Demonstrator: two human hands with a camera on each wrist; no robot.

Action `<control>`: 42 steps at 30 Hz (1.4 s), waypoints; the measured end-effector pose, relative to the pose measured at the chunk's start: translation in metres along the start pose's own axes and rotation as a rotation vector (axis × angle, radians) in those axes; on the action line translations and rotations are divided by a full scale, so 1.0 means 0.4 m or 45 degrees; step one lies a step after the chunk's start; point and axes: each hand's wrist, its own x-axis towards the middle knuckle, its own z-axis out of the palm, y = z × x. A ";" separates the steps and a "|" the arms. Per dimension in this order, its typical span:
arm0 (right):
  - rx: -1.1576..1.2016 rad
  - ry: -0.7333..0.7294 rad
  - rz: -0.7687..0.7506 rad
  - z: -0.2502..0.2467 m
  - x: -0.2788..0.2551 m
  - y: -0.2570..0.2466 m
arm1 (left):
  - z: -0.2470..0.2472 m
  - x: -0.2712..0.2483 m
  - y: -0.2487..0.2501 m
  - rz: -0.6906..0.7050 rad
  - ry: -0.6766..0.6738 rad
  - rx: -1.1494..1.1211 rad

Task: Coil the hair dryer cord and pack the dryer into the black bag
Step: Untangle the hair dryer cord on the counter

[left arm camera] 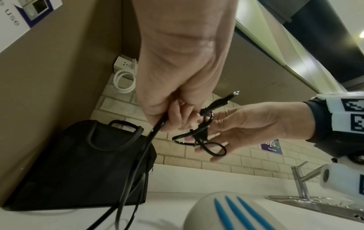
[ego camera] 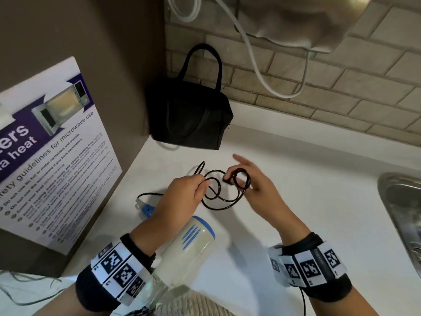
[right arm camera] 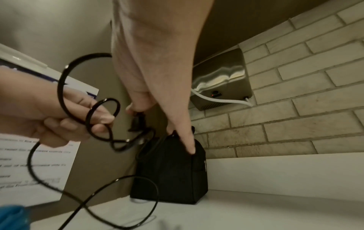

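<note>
A black bag (ego camera: pixel 189 115) stands zipped in the counter's back corner. The cream hair dryer (ego camera: pixel 193 238) with blue stripes lies on the white counter under my left forearm. Its black cord (ego camera: pixel 218 192) runs up in loose loops between my hands. My left hand (ego camera: pixel 202 182) grips the cord in curled fingers. My right hand (ego camera: pixel 234 174) has small loops wound round its fingers. In the right wrist view its thumb pinches the plug (right arm camera: pixel 138 121) while the index finger points straight out. The left wrist view shows the plug (left arm camera: pixel 220 102) sticking up above the right hand (left arm camera: pixel 236 129).
A steel sink (ego camera: pixel 398 201) and its tap (left arm camera: pixel 301 182) lie to the right. A microwave poster (ego camera: pixel 45 156) hangs on the brown panel at left. On the brick wall are a steel box (right arm camera: pixel 220 80) and a hanging white cable (ego camera: pixel 262 71).
</note>
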 end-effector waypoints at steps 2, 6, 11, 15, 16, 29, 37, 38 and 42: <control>0.187 0.090 -0.056 -0.033 0.001 -0.007 | -0.010 0.000 -0.009 -0.111 0.049 -0.098; 0.459 0.084 0.020 -0.105 -0.036 -0.015 | -0.048 0.013 -0.029 -0.394 0.184 -0.435; 0.335 0.186 0.301 -0.172 -0.103 0.036 | -0.097 0.026 -0.055 -0.499 0.266 -0.502; 0.133 0.184 0.542 -0.178 -0.123 0.107 | -0.126 0.034 -0.033 -0.535 0.250 -0.799; 0.091 0.159 0.570 -0.169 -0.125 0.123 | -0.132 0.036 -0.022 -0.525 0.233 -0.852; -0.468 -0.333 0.405 -0.068 -0.045 0.141 | -0.158 0.037 0.058 -0.303 -0.099 -0.923; 0.247 -0.344 0.071 -0.036 0.016 -0.041 | -0.156 0.024 0.088 -0.152 -0.349 -0.859; 0.302 -0.401 0.044 -0.025 0.025 -0.053 | -0.154 0.023 0.096 -0.140 -0.381 -0.858; 0.458 -0.559 0.032 0.004 0.059 -0.061 | -0.152 0.021 0.098 -0.102 -0.447 -0.785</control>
